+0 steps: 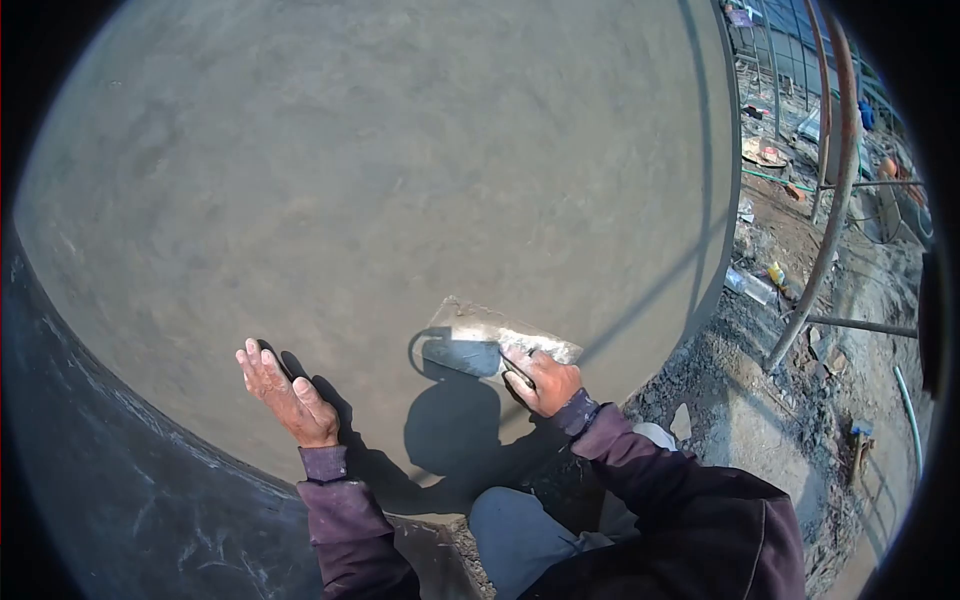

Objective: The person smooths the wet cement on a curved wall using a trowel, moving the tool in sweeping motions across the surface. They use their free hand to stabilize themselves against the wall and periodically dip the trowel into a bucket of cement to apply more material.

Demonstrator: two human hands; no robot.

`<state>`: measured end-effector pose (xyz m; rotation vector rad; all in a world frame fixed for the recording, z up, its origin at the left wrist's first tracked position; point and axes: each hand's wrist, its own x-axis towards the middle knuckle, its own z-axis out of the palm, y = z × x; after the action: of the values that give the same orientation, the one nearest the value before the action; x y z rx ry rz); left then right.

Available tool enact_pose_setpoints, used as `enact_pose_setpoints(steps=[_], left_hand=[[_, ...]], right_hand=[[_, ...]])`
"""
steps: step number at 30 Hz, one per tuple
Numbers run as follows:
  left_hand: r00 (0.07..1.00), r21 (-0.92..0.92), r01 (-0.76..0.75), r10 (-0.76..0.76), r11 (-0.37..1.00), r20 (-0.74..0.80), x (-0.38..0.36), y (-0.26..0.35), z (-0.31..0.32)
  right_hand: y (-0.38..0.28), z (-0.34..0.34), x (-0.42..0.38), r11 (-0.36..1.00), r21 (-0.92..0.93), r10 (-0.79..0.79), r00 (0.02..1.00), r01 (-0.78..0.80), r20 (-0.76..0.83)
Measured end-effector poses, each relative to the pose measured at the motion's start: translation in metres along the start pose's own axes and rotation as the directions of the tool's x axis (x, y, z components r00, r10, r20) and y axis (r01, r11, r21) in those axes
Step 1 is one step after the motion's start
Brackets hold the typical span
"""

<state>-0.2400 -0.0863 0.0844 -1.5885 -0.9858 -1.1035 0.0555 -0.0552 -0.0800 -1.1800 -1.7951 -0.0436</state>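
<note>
Your right hand (545,383) grips the trowel (497,338) flat on the plastered wall (380,160). Left hand (285,392) is open and empty, fingers on the wall. Rusty bars (835,190) stand past the wall's right edge.

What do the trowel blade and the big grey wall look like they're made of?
Trowel: likely steel, a thin flat blade glinting under pale mortar smears. Wall: looks like fresh cement plaster, matte grey, smooth with faint swirl marks. The right hand grips the trowel.
</note>
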Motion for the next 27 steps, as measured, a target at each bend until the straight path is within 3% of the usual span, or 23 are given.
enact_pose_setpoints(steps=[2,4,5,6,7,9,11,13,15,17,19,21,23,25,27], left_hand=[[1.000,0.020,0.017,-0.016,1.000,-0.024,0.005,-0.004,-0.001],[0.994,0.197,-0.094,0.082,0.976,0.066,0.001,-0.006,0.006],[0.985,0.279,-0.151,0.122,0.948,0.118,-0.002,-0.007,0.009],[0.992,0.259,-0.104,0.082,0.960,0.092,-0.001,-0.004,0.011],[0.993,0.280,-0.086,0.060,0.956,0.100,-0.001,0.000,0.012],[0.993,0.324,-0.065,0.028,0.944,0.116,0.000,0.006,0.011],[0.991,0.339,-0.090,0.050,0.936,0.125,0.001,0.007,0.007],[0.986,0.354,-0.121,0.073,0.927,0.147,0.003,0.006,0.010],[0.986,0.397,-0.115,0.055,0.911,0.160,0.000,0.004,0.011],[0.982,0.432,-0.162,0.100,0.887,0.162,0.000,0.000,0.007],[0.982,0.445,-0.161,0.097,0.881,0.164,0.002,0.005,0.012],[0.982,0.479,-0.147,0.072,0.865,0.172,0.000,0.005,0.014],[0.983,0.506,-0.139,0.057,0.851,0.173,0.003,0.009,0.015],[0.978,0.477,-0.162,0.074,0.864,0.198,0.013,0.037,0.028],[0.954,0.461,-0.246,0.129,0.853,0.270,0.029,0.059,0.041]], right_hand=[[0.063,0.004,-0.001,0.995,0.100,0.062,0.926,-0.027,-0.371],[0.088,-0.032,0.028,0.905,0.311,0.393,0.853,-0.292,-0.342],[0.092,-0.051,0.051,0.892,0.321,0.435,0.796,-0.318,-0.421],[0.084,-0.075,0.074,0.881,0.350,0.455,0.776,-0.320,-0.437],[0.075,-0.085,0.089,0.882,0.369,0.433,0.816,-0.294,-0.383],[0.043,-0.077,0.092,0.957,0.287,0.165,0.895,-0.043,-0.414],[0.022,-0.025,0.051,0.979,0.206,0.033,0.982,0.006,-0.186],[0.019,-0.012,0.007,0.993,0.114,0.022,0.989,-0.006,-0.145],[0.074,0.005,-0.020,0.979,0.076,0.203,0.949,-0.190,-0.243],[0.120,-0.013,-0.005,0.923,0.217,0.380,0.843,-0.318,-0.381],[0.132,-0.045,0.043,0.833,0.451,0.532,0.689,-0.321,-0.492],[0.113,-0.070,0.074,0.869,0.388,0.479,0.720,-0.307,-0.503],[0.087,-0.067,0.065,0.916,0.332,0.333,0.888,-0.224,-0.318],[0.084,-0.057,0.033,0.901,0.295,0.352,0.934,-0.318,-0.067],[0.142,-0.034,0.009,0.886,0.336,0.428,0.840,-0.319,-0.333]])
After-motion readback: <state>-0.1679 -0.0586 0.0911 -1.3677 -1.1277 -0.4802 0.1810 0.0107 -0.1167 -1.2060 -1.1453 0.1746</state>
